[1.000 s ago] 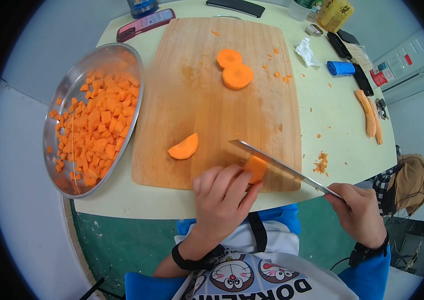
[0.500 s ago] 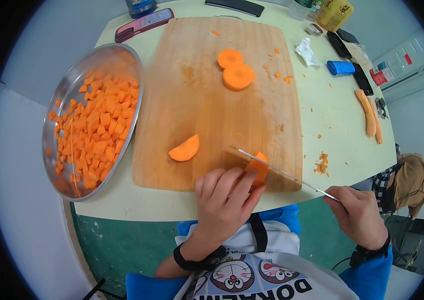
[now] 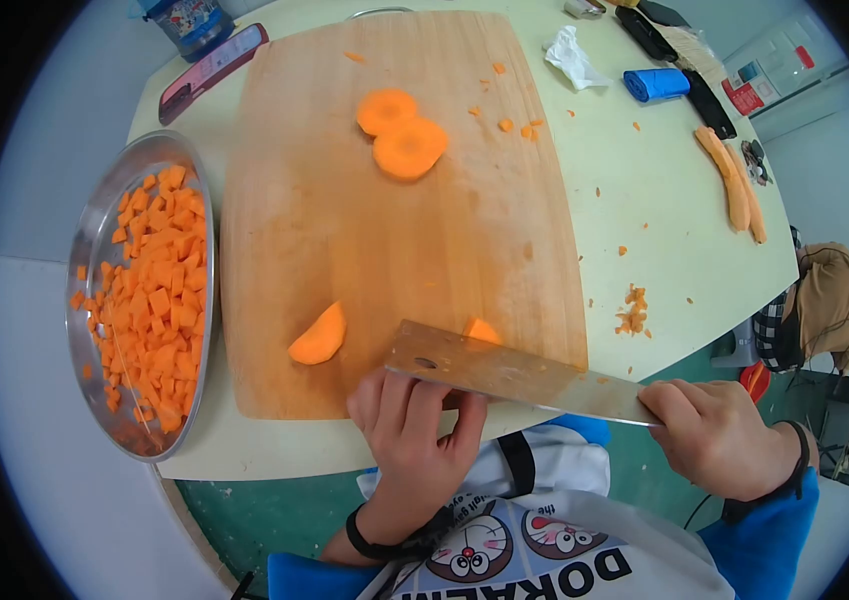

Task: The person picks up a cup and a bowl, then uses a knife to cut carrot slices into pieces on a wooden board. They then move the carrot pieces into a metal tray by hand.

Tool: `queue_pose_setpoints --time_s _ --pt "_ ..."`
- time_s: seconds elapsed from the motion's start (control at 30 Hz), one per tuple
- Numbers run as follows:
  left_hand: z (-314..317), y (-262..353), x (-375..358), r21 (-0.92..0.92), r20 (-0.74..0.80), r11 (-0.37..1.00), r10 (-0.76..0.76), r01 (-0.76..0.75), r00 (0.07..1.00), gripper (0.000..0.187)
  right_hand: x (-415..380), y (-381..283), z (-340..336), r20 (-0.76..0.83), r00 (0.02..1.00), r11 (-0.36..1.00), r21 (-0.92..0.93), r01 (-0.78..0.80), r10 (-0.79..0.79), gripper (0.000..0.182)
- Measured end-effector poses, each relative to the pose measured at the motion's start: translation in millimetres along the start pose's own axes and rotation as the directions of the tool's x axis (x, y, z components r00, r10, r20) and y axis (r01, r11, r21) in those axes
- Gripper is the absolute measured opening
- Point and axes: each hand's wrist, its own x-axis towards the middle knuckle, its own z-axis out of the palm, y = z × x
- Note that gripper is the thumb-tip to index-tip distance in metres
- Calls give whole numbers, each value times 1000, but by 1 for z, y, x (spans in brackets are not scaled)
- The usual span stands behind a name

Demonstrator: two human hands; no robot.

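A broad-bladed knife (image 3: 514,372) is held by its handle in my right hand (image 3: 719,437), beyond the board's right side. Its blade lies tilted over the front of the wooden cutting board (image 3: 344,230). My left hand (image 3: 416,430) is at the board's front edge, fingers curled against the near side of the blade; what they hold is hidden. Just behind the blade shows a piece of carrot (image 3: 482,331), partly covered. A half slice of carrot (image 3: 318,335) lies to the left. Two round carrot slices (image 3: 410,149) overlap towards the back of the board.
A metal tray (image 3: 210,300) of diced carrot stands left of the board. Behind it are a phone (image 3: 212,72) and a blue container (image 3: 190,28). To the right lie a tissue (image 3: 571,58), a blue roll (image 3: 656,85), long peeled pieces (image 3: 729,180) and scraps (image 3: 633,312).
The knife blade has turned flatter, its broad face now showing, and covers more of the carrot piece. My left hand has shifted slightly left and down. The head view has moved.
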Motion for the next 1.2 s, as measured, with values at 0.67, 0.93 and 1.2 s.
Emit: queue_pose_setpoints --time_s 0.67,0.93,1.2 --pt "1 -5 -4 -94 -57 995 -32 27 998 26 17 6 -10 -81 996 989 148 -26 38 21" --pt "-2 -4 -2 -111 -93 992 45 -55 995 22 9 2 -7 -97 995 992 129 9 3 23" --pt "-1 -4 -4 -120 -121 992 27 -41 992 26 7 -1 -6 -111 994 994 109 28 -16 21"
